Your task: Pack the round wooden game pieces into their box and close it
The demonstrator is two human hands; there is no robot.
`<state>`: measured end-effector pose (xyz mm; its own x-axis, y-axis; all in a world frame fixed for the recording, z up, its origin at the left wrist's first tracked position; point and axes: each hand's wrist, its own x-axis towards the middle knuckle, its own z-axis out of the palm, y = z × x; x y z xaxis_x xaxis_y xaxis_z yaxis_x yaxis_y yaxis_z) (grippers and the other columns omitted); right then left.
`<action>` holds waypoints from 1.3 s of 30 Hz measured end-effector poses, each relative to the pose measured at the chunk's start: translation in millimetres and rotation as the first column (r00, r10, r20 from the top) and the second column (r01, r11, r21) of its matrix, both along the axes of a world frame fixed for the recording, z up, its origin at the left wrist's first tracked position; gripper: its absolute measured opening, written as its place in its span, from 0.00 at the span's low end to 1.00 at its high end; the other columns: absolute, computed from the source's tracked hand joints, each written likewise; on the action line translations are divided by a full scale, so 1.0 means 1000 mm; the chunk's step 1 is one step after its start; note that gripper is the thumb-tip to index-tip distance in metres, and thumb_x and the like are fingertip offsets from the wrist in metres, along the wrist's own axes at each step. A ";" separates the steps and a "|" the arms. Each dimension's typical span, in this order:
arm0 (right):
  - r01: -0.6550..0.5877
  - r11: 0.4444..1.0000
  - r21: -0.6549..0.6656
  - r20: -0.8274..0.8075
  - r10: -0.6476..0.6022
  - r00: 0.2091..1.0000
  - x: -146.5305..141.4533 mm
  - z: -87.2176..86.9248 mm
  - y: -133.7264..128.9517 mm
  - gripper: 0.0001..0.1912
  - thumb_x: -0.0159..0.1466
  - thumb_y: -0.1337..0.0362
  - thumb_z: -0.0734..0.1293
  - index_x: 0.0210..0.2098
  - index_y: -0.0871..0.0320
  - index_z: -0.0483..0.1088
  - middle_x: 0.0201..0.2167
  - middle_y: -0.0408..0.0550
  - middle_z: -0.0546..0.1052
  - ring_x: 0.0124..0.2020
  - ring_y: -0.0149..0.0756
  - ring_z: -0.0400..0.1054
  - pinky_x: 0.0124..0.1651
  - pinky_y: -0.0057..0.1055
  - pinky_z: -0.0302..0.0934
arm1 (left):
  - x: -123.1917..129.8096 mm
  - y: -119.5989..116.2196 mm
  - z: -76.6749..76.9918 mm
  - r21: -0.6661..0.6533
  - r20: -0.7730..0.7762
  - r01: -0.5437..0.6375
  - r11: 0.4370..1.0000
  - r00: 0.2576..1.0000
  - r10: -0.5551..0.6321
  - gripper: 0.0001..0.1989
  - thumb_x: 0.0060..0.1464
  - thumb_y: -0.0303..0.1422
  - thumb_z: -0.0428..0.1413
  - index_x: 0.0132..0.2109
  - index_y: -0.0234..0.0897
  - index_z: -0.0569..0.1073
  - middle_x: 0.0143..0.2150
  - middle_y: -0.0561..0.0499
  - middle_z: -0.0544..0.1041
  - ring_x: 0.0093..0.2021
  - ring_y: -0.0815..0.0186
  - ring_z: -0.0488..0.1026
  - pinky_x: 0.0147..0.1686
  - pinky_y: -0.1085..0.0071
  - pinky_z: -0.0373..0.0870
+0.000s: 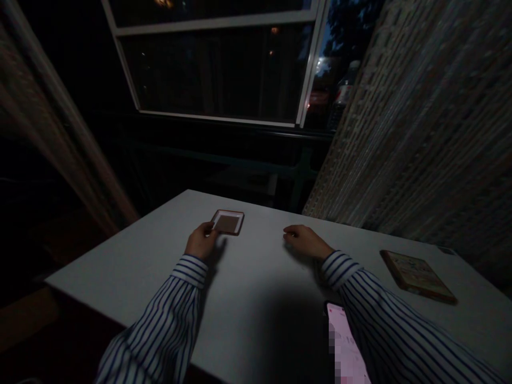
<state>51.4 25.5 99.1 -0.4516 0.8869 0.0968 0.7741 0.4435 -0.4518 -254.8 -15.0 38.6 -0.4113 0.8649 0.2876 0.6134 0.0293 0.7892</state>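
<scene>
My left hand (200, 241) is closed on the near left corner of a small, shallow square tray or frame (229, 223). It has a thin brown rim, a white band inside and a brown middle, and lies on or just above the white table (256, 256). To the right, apart from it, my right hand (306, 241) hovers low over the tabletop with its fingers curled together. Whatever those fingers may hold is hidden. Below my right sleeve lies a phone (346, 341) with a lit pink screen, partly covered by the forearm.
A thick book-like box (418, 274) with a patterned top lies at the right. Something dark and flat sits at the far right corner. Beyond the table are a window (216, 74), a bottle (344, 90) on the sill and bead-like curtains (420, 117). The room is dim.
</scene>
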 end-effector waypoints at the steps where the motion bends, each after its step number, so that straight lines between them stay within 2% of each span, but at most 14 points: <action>1: -0.010 1.000 -0.006 0.003 0.010 1.000 -0.007 -0.002 0.003 0.20 0.59 0.63 0.59 0.46 0.67 0.71 0.46 0.57 0.74 0.47 0.42 0.68 0.49 0.31 0.57 | -0.003 0.002 -0.001 -0.009 -0.007 -0.030 1.000 1.000 0.030 0.22 0.50 0.41 0.50 0.48 0.31 0.70 0.42 0.40 0.76 0.42 0.59 0.73 0.41 0.65 0.69; 5: -0.034 0.998 -0.047 -0.060 0.031 0.998 -0.033 -0.013 0.011 0.15 0.58 0.64 0.60 0.38 0.63 0.75 0.39 0.55 0.77 0.41 0.42 0.70 0.43 0.30 0.58 | -0.014 0.011 -0.008 0.013 -0.048 -0.147 0.989 0.988 0.147 0.21 0.52 0.38 0.48 0.50 0.31 0.69 0.46 0.37 0.74 0.47 0.56 0.71 0.46 0.62 0.67; 8: -0.051 0.997 -0.059 -0.097 0.045 0.994 -0.052 -0.023 0.018 0.13 0.58 0.64 0.60 0.36 0.62 0.75 0.37 0.53 0.77 0.40 0.41 0.70 0.42 0.29 0.58 | -0.018 0.015 -0.017 0.057 -0.035 -0.190 0.980 0.981 0.192 0.21 0.54 0.37 0.46 0.51 0.31 0.69 0.48 0.37 0.73 0.48 0.56 0.71 0.47 0.61 0.66; 11: -0.051 0.996 -0.079 -0.124 0.041 0.991 -0.069 -0.033 0.025 0.13 0.58 0.64 0.60 0.37 0.62 0.74 0.37 0.53 0.77 0.41 0.40 0.69 0.42 0.29 0.58 | -0.018 0.016 -0.027 0.063 -0.024 -0.198 0.978 0.980 0.199 0.21 0.54 0.36 0.45 0.52 0.31 0.68 0.49 0.38 0.73 0.49 0.57 0.70 0.48 0.62 0.66; 15: -0.054 0.993 -0.105 -0.165 0.036 0.986 -0.090 -0.045 0.034 0.13 0.58 0.64 0.61 0.38 0.62 0.73 0.37 0.55 0.77 0.40 0.40 0.69 0.42 0.29 0.58 | -0.017 0.015 -0.035 0.027 -0.098 -0.171 0.985 0.980 0.173 0.20 0.54 0.34 0.45 0.52 0.30 0.68 0.49 0.38 0.73 0.50 0.56 0.70 0.49 0.61 0.65; 21: -0.035 0.988 -0.149 -0.189 0.007 0.982 -0.116 -0.057 0.047 0.12 0.57 0.65 0.61 0.37 0.65 0.72 0.34 0.56 0.76 0.37 0.38 0.69 0.39 0.28 0.58 | -0.016 0.014 -0.033 -0.049 -0.157 -0.135 0.990 0.979 0.126 0.22 0.56 0.34 0.42 0.54 0.28 0.66 0.51 0.36 0.72 0.51 0.56 0.69 0.50 0.62 0.64; 26: -0.020 0.986 -0.166 -0.204 -0.014 0.979 -0.131 -0.063 0.051 0.13 0.57 0.65 0.61 0.37 0.66 0.71 0.35 0.57 0.76 0.37 0.38 0.69 0.37 0.27 0.58 | -0.014 0.014 -0.033 -0.067 -0.164 -0.104 0.992 0.982 0.092 0.22 0.57 0.34 0.41 0.56 0.28 0.65 0.51 0.37 0.72 0.51 0.56 0.70 0.50 0.62 0.64; 34: -0.039 0.978 -0.204 -0.250 -0.013 0.968 -0.149 -0.066 0.052 0.11 0.57 0.69 0.59 0.34 0.64 0.73 0.30 0.51 0.76 0.30 0.33 0.68 0.30 0.24 0.55 | -0.014 0.015 -0.031 -0.076 -0.178 -0.078 0.994 0.982 0.063 0.22 0.58 0.33 0.41 0.56 0.29 0.64 0.48 0.37 0.74 0.48 0.57 0.72 0.48 0.63 0.66; 39: -0.019 0.973 -0.231 -0.276 -0.046 0.960 -0.151 -0.065 0.049 0.10 0.56 0.71 0.59 0.30 0.65 0.72 0.26 0.50 0.75 0.27 0.32 0.66 0.27 0.23 0.53 | -0.014 0.015 -0.033 -0.062 -0.161 -0.057 0.996 0.986 0.047 0.22 0.58 0.34 0.42 0.56 0.29 0.64 0.48 0.37 0.74 0.48 0.57 0.71 0.47 0.63 0.66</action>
<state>-100.0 74.3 33.9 -0.4236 0.9058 0.0104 0.6087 0.2931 -0.7373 -269.2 0.3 5.8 -0.4100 0.8629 0.2956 0.7273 0.1136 0.6769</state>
